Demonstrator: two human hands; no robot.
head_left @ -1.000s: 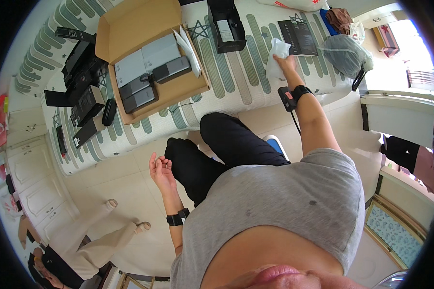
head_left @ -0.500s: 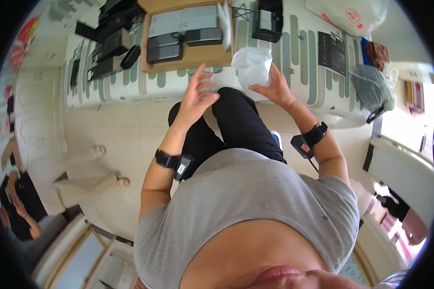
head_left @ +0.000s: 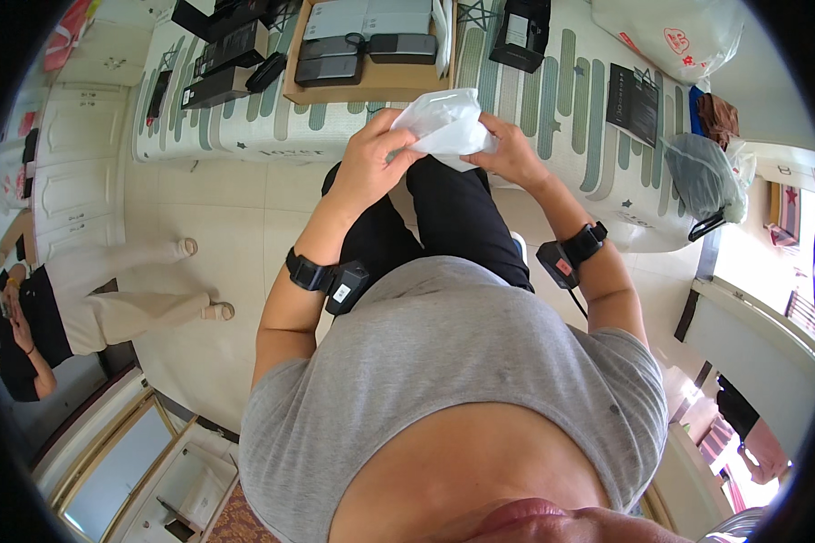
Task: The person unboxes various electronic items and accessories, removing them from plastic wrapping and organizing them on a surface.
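Observation:
A translucent white plastic bag (head_left: 444, 122) is held up over my lap, just off the near edge of the bed-like surface. My left hand (head_left: 376, 163) grips its left side between thumb and fingers. On the right side of the bag, my right hand (head_left: 512, 154) is closed on its edge. Whatever the bag may contain does not show. Beyond it sits an open cardboard box (head_left: 371, 88) holding grey boxes and dark grey cases (head_left: 330, 69). A black strap with a small box is on each of my forearms.
Several black boxes (head_left: 217, 88) lie left of the carton. An open black box (head_left: 521, 36) and a black printed sheet (head_left: 632, 104) lie to its right. Plastic bags (head_left: 702, 172) stand at the far right. Another person (head_left: 41, 317) is at the left.
My left hand has come over from the left and taken hold of the bag. The bag has shifted left and tilted flatter, my right hand still on it.

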